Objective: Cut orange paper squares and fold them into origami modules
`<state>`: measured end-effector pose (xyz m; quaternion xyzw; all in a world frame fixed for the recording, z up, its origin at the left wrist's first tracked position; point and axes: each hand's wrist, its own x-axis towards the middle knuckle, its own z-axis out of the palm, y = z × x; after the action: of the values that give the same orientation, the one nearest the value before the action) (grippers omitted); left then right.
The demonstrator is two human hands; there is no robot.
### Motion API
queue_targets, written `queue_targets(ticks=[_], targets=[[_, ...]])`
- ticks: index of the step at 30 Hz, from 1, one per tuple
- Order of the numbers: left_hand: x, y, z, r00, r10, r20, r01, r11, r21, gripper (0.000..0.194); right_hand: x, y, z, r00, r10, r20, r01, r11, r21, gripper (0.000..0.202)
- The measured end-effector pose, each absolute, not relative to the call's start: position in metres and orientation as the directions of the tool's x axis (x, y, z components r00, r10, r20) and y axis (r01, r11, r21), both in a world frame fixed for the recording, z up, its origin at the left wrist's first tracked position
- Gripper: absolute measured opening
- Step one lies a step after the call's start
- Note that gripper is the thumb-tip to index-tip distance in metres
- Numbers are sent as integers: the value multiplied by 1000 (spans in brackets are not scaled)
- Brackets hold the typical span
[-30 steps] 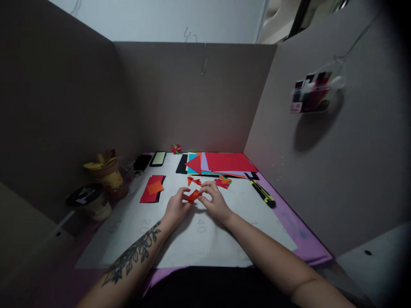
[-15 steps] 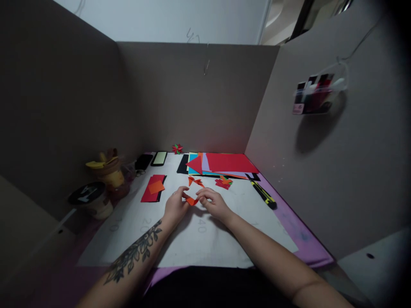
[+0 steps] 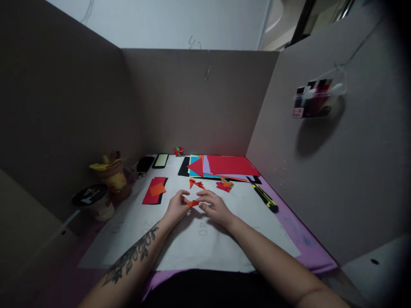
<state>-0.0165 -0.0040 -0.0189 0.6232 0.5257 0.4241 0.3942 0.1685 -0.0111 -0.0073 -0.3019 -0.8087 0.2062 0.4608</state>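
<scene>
Between my two hands is a small orange piece of folded paper (image 3: pixel 192 203). My left hand (image 3: pixel 177 206) pinches its left end with thumb and fingers. At the other end, my right hand (image 3: pixel 214 207) has its fingers bent round the paper's right side, partly hiding it. Just beyond my fingers lie orange folded paper pieces (image 3: pixel 196 184). Off to the left, an orange paper square (image 3: pixel 157 189) rests on a stack of red paper (image 3: pixel 148 196). Right of the folded pieces is a small pile of red, orange and green paper pieces (image 3: pixel 225 185).
Coloured paper sheets (image 3: pixel 233 164) are stacked at the back. A yellow and black utility knife (image 3: pixel 265 198) lies right. Back left are a phone (image 3: pixel 160 161), a red-green paper star (image 3: pixel 178 151), a lidded cup (image 3: pixel 94 201) and a pot (image 3: pixel 111 173). Grey panels (image 3: pixel 199 102) enclose the table.
The orange paper has turned a little between my fingers, and my right hand's fingers have shifted along it. The whole view has moved slightly down.
</scene>
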Motion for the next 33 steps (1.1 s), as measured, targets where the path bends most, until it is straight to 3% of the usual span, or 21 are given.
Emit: queue_targets(ticks=[4, 13, 16, 20, 23, 26, 30, 33], targets=[[-16, -2, -22, 195, 979, 63, 214, -105, 971, 37, 167, -11, -9, -377, 631, 678, 342, 775, -531, 16], [-16, -11, -10, 458, 889, 4, 139, -75, 987, 32, 168, -16, -10, -330, 469, 819, 353, 866, -353, 28], [-15, -16, -2, 502, 865, 14, 105, -77, 992, 30, 168, -17, -8, -327, 506, 798, 359, 848, -390, 23], [-17, -21, 8, 556, 830, 36, 45, -73, 996, 30, 168, -16, -4, -352, 623, 698, 321, 782, -535, 19], [-18, -22, 11, 548, 836, 5, 63, -47, 997, 42, 170, -16, -2, -372, 665, 647, 300, 746, -594, 19], [-19, -22, 10, 552, 831, -68, 78, 30, 996, 45, 171, -14, -1, -407, 671, 620, 288, 738, -610, 22], [-20, -19, 7, 544, 833, -103, 71, 77, 995, 32, 174, -10, -2, -459, 657, 598, 283, 746, -602, 24], [-20, -15, 4, 410, 910, -58, 80, 28, 996, 24, 177, -7, -4, -497, 638, 587, 358, 768, -532, 29]])
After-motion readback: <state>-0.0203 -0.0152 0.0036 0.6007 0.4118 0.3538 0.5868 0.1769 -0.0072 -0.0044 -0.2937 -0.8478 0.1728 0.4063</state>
